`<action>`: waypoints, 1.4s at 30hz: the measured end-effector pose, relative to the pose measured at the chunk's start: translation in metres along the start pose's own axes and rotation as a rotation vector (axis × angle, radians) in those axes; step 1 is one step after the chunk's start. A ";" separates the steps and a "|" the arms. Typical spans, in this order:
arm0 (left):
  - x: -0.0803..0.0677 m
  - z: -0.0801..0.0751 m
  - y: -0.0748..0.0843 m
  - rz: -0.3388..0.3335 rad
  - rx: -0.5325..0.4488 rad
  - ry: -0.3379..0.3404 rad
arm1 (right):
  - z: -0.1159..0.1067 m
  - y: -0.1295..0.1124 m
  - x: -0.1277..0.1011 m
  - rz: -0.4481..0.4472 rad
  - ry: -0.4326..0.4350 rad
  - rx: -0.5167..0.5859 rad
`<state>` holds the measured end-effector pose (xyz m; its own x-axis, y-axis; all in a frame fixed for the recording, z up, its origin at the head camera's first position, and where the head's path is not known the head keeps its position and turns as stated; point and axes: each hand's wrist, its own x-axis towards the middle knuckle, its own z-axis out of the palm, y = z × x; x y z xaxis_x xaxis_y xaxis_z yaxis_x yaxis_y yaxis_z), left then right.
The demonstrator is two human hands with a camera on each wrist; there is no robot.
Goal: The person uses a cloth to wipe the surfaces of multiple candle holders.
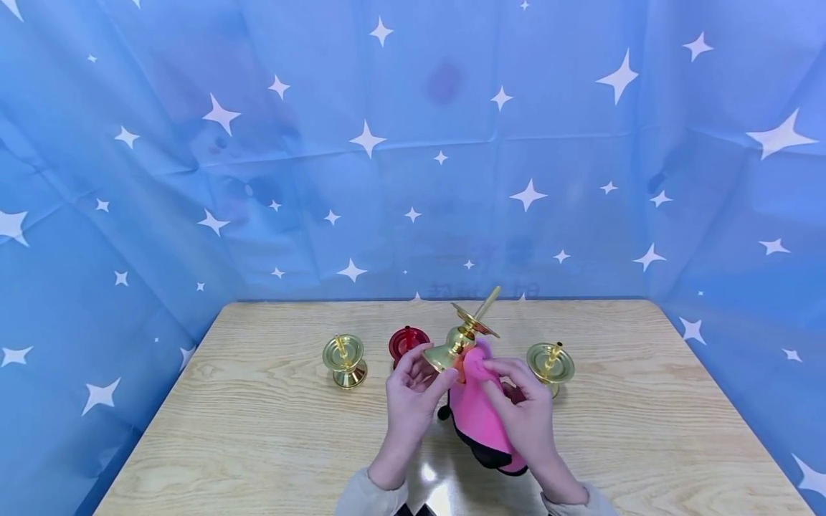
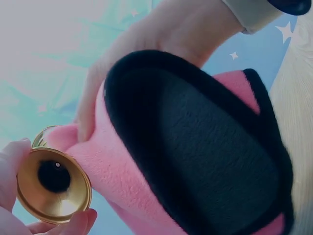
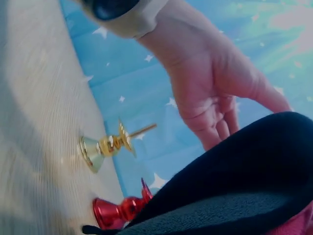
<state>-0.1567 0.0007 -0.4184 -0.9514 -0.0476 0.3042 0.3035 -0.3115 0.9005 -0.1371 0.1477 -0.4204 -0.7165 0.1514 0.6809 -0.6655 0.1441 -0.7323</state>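
Candlestick point(image 1: 461, 338) is held above the tabletop point(image 1: 245, 444), between the two hands. The left hand point(image 1: 409, 401) has its fingers clamped on the base rim, probably to leave the stem free for the cloth point(image 1: 480, 416), which the right hand point(image 1: 529, 419) pinches between thumb and fingers against the stem. The long axis slants: spike up, rightward and away from the person, base down and left, its hollow underside facing the left wrist camera.
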 end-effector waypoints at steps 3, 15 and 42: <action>0.000 -0.001 0.002 -0.009 -0.006 -0.021 | 0.000 0.000 0.000 0.235 0.042 0.059; -0.003 -0.002 0.005 -0.068 -0.017 -0.153 | -0.004 0.006 0.021 0.694 -0.034 0.065; 0.007 -0.003 -0.004 -0.083 0.006 -0.154 | -0.018 -0.025 0.012 0.577 -0.146 0.026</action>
<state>-0.1646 -0.0007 -0.4210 -0.9542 0.1237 0.2724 0.2251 -0.3030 0.9260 -0.1253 0.1637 -0.3935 -0.9841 0.0615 0.1665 -0.1633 0.0544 -0.9851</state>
